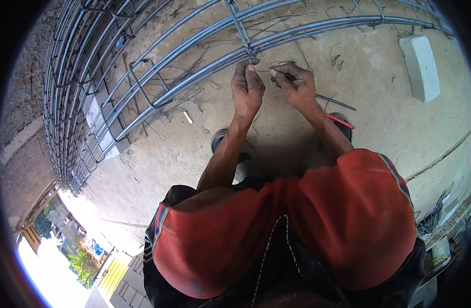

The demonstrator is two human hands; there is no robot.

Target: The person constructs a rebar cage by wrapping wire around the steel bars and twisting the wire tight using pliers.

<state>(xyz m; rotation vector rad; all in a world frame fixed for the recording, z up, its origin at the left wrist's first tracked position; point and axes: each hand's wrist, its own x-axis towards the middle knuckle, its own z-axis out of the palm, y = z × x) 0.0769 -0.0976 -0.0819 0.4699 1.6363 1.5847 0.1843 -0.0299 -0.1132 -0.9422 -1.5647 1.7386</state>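
Note:
My left hand (pixel 247 88) is closed, thumb and fingers pinched on thin tie wire just below a joint of the rebar cage (pixel 215 60). At that joint a square stirrup (pixel 238 25) meets the long steel bars. Close on its right, my right hand (pixel 297 84) pinches the tie wire (pixel 263 70), which spans the small gap between my hands. The exact grip of the fingertips is partly hidden. Below my right wrist lie a dark rod (pixel 338 102) and a red handle (pixel 342 121); whether they belong to one tool I cannot tell.
More bundled rebar (pixel 66 87) curves down the left side. Loose wire scraps (pixel 194 82) litter the concrete floor (pixel 379 128). A pale block (pixel 420 69) lies at the right, another block (pixel 99 120) under the bars. A small white stub (pixel 188 117) sits on the floor.

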